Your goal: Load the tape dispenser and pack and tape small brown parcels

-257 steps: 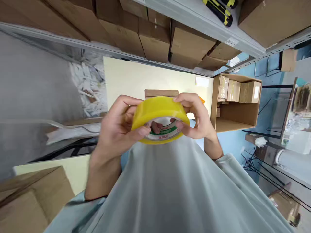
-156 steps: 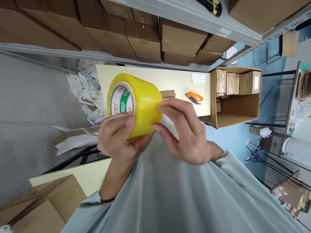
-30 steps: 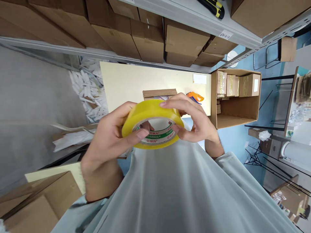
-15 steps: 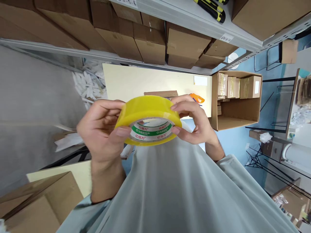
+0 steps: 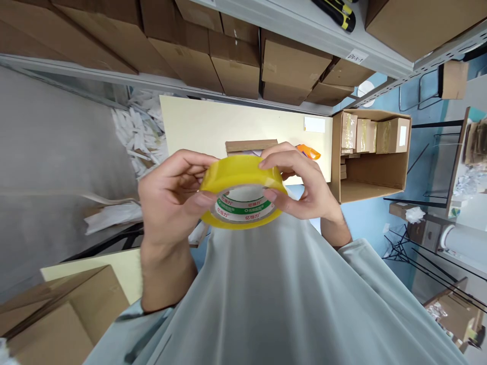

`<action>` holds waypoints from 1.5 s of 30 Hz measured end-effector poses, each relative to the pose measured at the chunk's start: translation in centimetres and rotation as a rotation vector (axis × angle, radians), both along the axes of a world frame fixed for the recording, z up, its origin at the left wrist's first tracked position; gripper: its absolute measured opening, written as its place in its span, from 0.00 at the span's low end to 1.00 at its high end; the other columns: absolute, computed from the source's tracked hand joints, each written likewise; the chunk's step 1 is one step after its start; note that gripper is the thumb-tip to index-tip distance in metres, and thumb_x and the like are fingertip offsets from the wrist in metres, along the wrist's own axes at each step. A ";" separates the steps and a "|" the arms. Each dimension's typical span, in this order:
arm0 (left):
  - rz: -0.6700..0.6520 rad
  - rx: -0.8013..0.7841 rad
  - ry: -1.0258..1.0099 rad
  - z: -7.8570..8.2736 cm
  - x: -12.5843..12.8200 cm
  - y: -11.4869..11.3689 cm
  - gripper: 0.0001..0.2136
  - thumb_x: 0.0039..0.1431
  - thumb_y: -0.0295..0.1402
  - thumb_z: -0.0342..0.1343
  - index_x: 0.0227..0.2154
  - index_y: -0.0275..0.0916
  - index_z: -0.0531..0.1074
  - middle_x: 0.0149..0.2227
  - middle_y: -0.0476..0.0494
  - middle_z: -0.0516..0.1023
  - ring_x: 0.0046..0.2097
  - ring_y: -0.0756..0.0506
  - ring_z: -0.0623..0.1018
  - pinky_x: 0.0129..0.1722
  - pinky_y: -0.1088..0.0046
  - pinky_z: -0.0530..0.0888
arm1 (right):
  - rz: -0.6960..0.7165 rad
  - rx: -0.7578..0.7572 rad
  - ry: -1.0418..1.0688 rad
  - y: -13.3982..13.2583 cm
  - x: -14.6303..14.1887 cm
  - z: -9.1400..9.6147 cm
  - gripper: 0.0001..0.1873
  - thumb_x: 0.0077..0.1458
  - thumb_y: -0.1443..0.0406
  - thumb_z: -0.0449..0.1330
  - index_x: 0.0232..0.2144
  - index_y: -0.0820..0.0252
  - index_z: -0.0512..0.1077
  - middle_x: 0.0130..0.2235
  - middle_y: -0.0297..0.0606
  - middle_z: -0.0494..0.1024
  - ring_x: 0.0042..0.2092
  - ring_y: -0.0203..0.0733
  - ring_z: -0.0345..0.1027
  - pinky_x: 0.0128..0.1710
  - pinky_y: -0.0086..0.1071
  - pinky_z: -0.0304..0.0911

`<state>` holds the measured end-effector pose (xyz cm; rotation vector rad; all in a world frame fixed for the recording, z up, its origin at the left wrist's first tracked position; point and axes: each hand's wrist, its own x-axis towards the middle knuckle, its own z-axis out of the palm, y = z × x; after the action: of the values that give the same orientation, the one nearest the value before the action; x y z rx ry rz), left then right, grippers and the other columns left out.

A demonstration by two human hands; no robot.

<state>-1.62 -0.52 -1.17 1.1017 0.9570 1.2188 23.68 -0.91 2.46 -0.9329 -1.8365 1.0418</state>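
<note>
A roll of yellow packing tape (image 5: 241, 170) is held up in front of my chest, its printed white and green core facing me. My left hand (image 5: 171, 203) pinches its left side, the thumb along the rim and the fingers behind. On the right, my right hand (image 5: 300, 182) grips the roll with the thumb at the core's edge and the index fingertip on the outer tape surface. Beyond the roll, a flat cardboard box (image 5: 251, 146) lies on the pale tabletop (image 5: 198, 121), partly hidden by my hands. An orange object (image 5: 309, 151) lies just past my right hand.
An open carton (image 5: 375, 185) with small taped boxes stands at the table's right end. Overhead runs a metal shelf (image 5: 297, 40) with brown boxes and yellow-black cutters (image 5: 338, 14). White paper scraps (image 5: 133, 137) pile up at left; another open carton (image 5: 72, 314) sits lower left.
The tape roll and my left hand have shifted to the right, and the roll has turned slightly. My right fingertip now sits further in on the tape surface.
</note>
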 end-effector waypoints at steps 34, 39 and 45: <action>-0.022 -0.018 0.049 -1.7 1.1 0.9 0.20 0.59 0.52 0.81 0.43 0.44 0.85 0.32 0.50 0.87 0.27 0.49 0.81 0.24 0.74 0.75 | -0.107 -0.137 0.068 1.5 0.6 -2.7 0.20 0.72 0.57 0.68 0.62 0.46 0.71 0.58 0.39 0.76 0.43 0.39 0.79 0.40 0.36 0.80; -0.082 -0.026 0.043 -1.7 1.0 0.8 0.20 0.57 0.52 0.82 0.44 0.46 0.85 0.32 0.50 0.87 0.26 0.47 0.80 0.22 0.72 0.76 | -0.132 -0.188 -0.004 1.7 0.8 -2.4 0.20 0.70 0.49 0.69 0.57 0.49 0.74 0.55 0.42 0.80 0.46 0.43 0.79 0.43 0.39 0.81; -0.015 -0.077 0.033 -1.6 1.1 0.3 0.22 0.54 0.52 0.83 0.43 0.46 0.84 0.32 0.51 0.86 0.29 0.46 0.83 0.26 0.71 0.78 | -0.186 -0.188 0.145 1.4 0.0 -2.8 0.20 0.70 0.48 0.71 0.50 0.50 0.70 0.54 0.38 0.84 0.44 0.37 0.82 0.45 0.35 0.81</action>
<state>-0.53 -0.17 -2.75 1.0687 1.0113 1.1454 23.69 0.51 -0.37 -1.0873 -1.5217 1.1469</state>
